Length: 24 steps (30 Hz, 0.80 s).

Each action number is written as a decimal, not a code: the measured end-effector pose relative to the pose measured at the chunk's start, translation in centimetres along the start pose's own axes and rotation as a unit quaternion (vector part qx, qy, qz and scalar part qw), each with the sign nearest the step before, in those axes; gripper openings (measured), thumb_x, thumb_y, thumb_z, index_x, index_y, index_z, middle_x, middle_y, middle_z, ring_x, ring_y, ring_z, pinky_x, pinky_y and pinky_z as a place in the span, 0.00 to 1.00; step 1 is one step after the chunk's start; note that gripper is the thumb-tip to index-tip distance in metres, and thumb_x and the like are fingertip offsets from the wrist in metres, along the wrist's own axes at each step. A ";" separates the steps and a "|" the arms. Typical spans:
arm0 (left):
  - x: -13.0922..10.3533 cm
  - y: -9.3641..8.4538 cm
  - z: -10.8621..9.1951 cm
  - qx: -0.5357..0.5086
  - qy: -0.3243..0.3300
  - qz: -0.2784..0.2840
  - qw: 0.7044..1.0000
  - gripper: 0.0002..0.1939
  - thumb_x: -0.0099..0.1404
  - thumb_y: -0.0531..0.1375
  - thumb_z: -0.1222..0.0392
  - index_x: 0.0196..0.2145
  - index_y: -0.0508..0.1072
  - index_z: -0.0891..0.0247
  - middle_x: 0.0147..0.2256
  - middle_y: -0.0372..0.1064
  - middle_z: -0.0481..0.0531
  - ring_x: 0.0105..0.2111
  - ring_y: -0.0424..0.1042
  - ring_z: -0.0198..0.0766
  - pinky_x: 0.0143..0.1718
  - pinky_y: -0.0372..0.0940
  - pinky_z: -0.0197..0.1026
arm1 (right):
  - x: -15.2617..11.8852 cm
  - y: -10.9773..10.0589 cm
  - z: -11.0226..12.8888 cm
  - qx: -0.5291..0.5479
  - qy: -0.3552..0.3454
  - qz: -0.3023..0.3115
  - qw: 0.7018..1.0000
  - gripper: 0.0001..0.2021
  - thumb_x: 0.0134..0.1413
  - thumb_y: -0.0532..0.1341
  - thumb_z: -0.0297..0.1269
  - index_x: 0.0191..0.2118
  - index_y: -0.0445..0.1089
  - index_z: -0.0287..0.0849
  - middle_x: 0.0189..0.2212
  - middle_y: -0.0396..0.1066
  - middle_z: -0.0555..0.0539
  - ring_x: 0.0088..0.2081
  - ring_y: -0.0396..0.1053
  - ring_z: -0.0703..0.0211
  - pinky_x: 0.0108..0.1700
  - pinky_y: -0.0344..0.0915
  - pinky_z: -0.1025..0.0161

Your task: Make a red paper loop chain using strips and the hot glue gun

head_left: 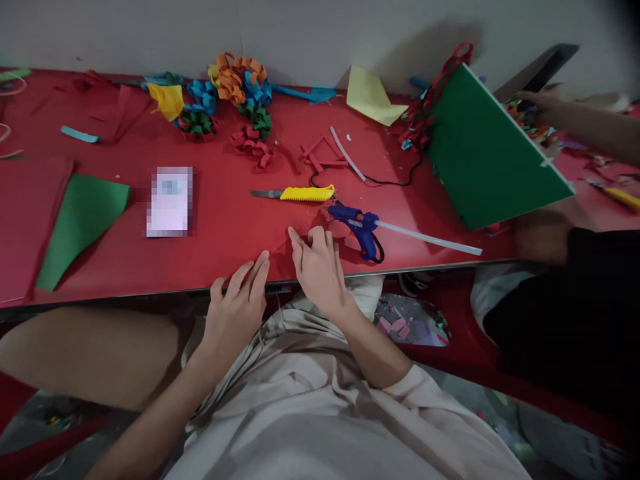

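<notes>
while both wrists bend over the near edge of the red table [225, 230], the left hand [236, 300] has its fingers loosely bent and close together, and the right hand [320, 270] curls its fingers inward; whether either pinches anything against the red surface, i cannot tell. just beside the right fingers, on their right, lies one blue glue gun [367, 240], one glue stick [427, 238] seated in its back end. ahead of the fingers sits one yellow cutter [307, 194], blade out, and beyond it one loose stick [347, 153]. left of the left fingers lie one blurred-out pale rectangle [170, 203] and, farther, one green sheet [83, 227].
</notes>
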<state>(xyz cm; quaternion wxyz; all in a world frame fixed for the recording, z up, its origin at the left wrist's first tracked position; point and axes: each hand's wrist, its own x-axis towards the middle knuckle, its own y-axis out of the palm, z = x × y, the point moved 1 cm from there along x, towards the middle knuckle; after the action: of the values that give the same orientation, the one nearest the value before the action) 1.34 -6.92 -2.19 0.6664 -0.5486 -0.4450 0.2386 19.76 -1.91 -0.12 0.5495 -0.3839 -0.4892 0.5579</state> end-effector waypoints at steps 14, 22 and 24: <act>-0.4 -0.8 0.5 -0.026 0.006 0.000 1.000 0.37 0.73 0.54 0.68 0.76 0.49 0.65 0.64 0.68 0.65 0.60 0.73 0.52 0.58 0.60 0.56 | 0.2 0.7 -0.3 0.012 0.009 -0.035 0.999 0.27 0.76 0.43 0.38 0.69 0.65 0.37 0.48 0.67 0.33 0.51 0.66 0.42 0.53 0.67 0.47; 0.1 -0.5 1.3 -0.008 0.038 -0.052 0.998 0.23 0.73 0.57 0.68 0.64 0.69 0.64 0.52 0.79 0.61 0.48 0.76 0.50 0.51 0.61 0.53 | -0.8 0.1 -0.4 -0.014 -0.045 0.007 0.999 0.26 0.76 0.44 0.41 0.69 0.64 0.39 0.50 0.67 0.33 0.51 0.63 0.42 0.51 0.68 0.46; -0.1 -0.9 1.8 -0.044 0.061 -0.047 0.996 0.23 0.73 0.57 0.69 0.63 0.70 0.62 0.48 0.80 0.59 0.47 0.76 0.49 0.50 0.62 0.52 | -1.3 0.0 -0.6 -0.011 -0.066 0.012 0.998 0.25 0.75 0.45 0.40 0.70 0.63 0.39 0.51 0.68 0.33 0.52 0.63 0.42 0.53 0.67 0.44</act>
<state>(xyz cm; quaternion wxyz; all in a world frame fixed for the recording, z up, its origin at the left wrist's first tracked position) -0.38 -6.29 -1.37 0.6779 -0.5696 -0.4388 0.1533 20.50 -3.09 -0.42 0.5048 -0.3578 -0.5259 0.5837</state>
